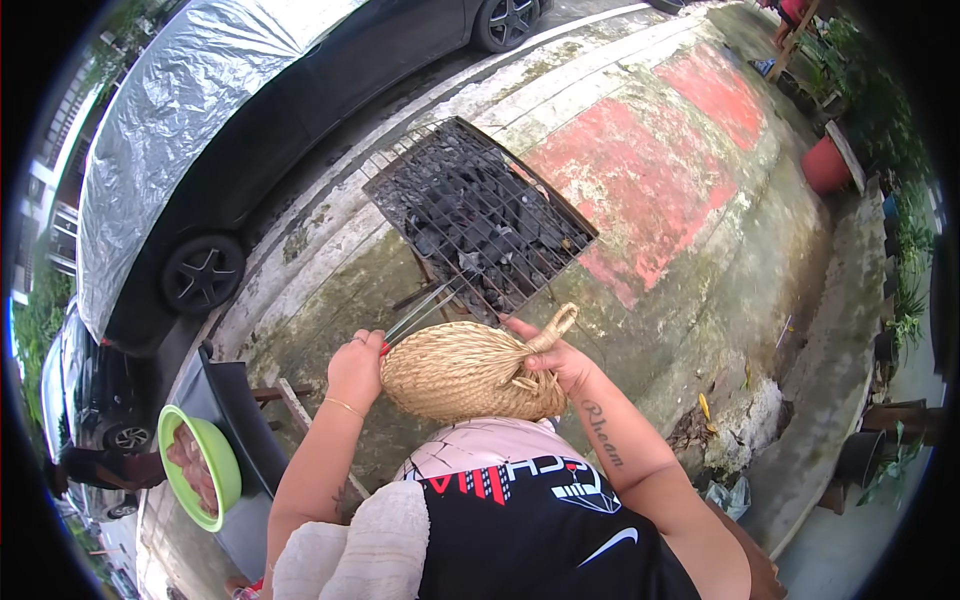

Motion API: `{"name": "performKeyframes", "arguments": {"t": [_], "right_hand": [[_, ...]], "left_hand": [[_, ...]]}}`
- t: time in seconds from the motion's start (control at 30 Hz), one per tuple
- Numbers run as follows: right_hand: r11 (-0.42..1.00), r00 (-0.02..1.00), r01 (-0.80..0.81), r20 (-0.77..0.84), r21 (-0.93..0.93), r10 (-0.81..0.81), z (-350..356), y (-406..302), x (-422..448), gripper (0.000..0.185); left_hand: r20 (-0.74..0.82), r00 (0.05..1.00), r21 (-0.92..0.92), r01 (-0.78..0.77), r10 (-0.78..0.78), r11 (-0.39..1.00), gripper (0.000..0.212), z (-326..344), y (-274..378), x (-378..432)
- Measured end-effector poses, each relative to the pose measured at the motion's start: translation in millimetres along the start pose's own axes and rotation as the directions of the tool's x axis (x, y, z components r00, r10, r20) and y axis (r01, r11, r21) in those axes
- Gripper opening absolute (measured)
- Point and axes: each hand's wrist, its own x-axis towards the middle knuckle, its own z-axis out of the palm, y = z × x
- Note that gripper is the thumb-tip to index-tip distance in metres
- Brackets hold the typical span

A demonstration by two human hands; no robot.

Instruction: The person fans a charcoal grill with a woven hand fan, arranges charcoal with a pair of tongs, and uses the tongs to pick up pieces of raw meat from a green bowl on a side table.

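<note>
A woven straw hand fan (457, 371) lies between my two hands, close to my body. My right hand (559, 364) is closed on the fan near its looped handle. At the fan's left edge, my left hand (358, 367) is closed around the red-ended handle of metal tongs (420, 313). The tongs point at the near corner of a charcoal grill (487, 217). Black and grey charcoal pieces lie under its wire grate, which holds no food.
A green basin (169, 465) of raw meat stands on a dark table (259, 450) at the left. A foil-covered car (300, 112) is parked beyond the grill. Potted plants, including a red pot (825, 161), line the right side. A person (793, 15) is at the far upper right.
</note>
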Motion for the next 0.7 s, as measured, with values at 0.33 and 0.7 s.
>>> {"name": "performKeyframes", "arguments": {"t": [0.33,0.7], "right_hand": [[1.0,1.0,0.008,-0.029,-0.003,-0.008,-3,3,2,0.103],[1.0,1.0,-0.009,-0.023,0.01,0.009,-5,5,1,0.104]], "left_hand": [[0.046,0.998,-0.136,0.044,-0.038,0.99,0.03,30,7,19],[-0.102,0.993,-0.235,0.031,-0.056,0.972,0.048,37,-7,27]]}}
